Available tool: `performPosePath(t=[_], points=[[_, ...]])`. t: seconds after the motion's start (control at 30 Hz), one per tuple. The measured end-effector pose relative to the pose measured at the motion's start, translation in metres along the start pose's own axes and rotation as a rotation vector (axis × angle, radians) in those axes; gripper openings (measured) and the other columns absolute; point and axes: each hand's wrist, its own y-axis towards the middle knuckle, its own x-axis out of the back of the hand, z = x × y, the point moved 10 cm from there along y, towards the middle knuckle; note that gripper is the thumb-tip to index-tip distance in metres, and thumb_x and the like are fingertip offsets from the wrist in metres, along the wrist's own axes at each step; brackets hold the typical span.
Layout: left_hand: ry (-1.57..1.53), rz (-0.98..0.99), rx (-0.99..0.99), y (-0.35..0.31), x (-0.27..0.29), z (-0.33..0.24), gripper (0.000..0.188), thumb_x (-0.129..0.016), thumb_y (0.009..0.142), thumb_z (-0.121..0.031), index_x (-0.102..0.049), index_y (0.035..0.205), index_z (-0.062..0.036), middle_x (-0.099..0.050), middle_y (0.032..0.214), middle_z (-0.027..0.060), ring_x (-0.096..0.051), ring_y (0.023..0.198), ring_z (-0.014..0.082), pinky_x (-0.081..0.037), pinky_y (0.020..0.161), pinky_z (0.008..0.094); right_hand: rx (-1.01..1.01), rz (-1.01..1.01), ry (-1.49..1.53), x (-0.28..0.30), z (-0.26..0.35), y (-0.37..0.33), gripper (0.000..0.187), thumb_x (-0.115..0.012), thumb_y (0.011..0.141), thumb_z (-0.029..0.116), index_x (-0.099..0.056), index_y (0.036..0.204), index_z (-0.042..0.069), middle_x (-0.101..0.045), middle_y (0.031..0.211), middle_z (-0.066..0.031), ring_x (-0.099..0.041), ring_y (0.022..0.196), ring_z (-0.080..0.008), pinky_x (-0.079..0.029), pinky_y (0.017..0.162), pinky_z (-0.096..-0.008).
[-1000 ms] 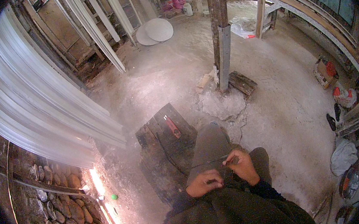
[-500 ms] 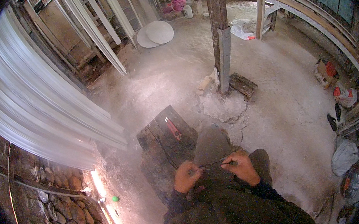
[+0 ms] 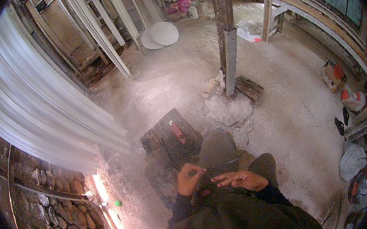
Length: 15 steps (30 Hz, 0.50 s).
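My left hand [image 3: 189, 179] is closed in a pinch on a thin black cord, its fingertips together above my lap. The black cord [image 3: 169, 154] trails from that hand over the dark wooden board [image 3: 154, 139] at my left. My right hand [image 3: 243, 180] lies just right of the left one, palm down, its fingers stretched towards the left fingertips. Nothing shows in its grip. On the board rests a red hand tool [image 3: 177, 132], its exact kind too small to make out.
A wooden post [image 3: 226, 44] stands ahead on a rough concrete footing, a wood block [image 3: 249, 88] beside it. Corrugated sheets [image 3: 36, 97] lean at the left. A long wooden bench [image 3: 315, 13] runs along the right. A small green ball [image 3: 118, 203] lies on the floor.
My right hand has let go of the cord stretched between both hands. It has moved left and lower, with its fingers straightened. The left hand keeps its pinch.
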Motion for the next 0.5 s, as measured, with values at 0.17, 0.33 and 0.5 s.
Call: performPosePath(t=[0.17, 0.33, 0.5], points=[[-0.015, 0.190, -0.019, -0.003, -0.022, 0.006, 0.006, -0.062, 0.069, -0.010, -0.062, 0.073, -0.0050, -0.058, 0.074, 0.0047, -0.055, 0.075, 0.0166, -0.042, 0.069, 0.0280, 0.040, -0.032, -0.077, 0.012, -0.016, -0.003, 0.023, -0.063, 0.074, 0.013, -0.061, 0.095, 0.005, -0.056, 0.107, -0.0094, -0.038, 0.116, -0.0261, -0.030, 0.095, -0.0394], [-0.110, 0.385, 0.024, -0.010, -0.039, 0.008, 0.010, -0.062, 0.071, -0.011, -0.061, 0.078, -0.0044, -0.057, 0.082, 0.0066, -0.054, 0.078, 0.0183, -0.043, 0.069, 0.0290, 0.013, -0.253, 0.065, 0.030, -0.026, -0.008, 0.014, -0.068, 0.068, 0.004, -0.058, 0.077, 0.005, -0.059, 0.088, -0.0050, -0.047, 0.103, -0.0233, -0.036, 0.086, -0.0371], [-0.197, 0.624, -0.164, -0.024, -0.061, -0.014, 0.011, -0.061, 0.075, -0.012, -0.060, 0.082, -0.0038, -0.054, 0.084, 0.0071, -0.052, 0.082, 0.0195, -0.041, 0.073, 0.0290, -0.037, -0.595, -0.154, 0.057, -0.018, -0.015, 0.012, -0.067, 0.069, 0.004, -0.056, 0.074, 0.005, -0.057, 0.083, -0.0032, -0.052, 0.089, -0.0175, -0.039, 0.080, -0.0306]])
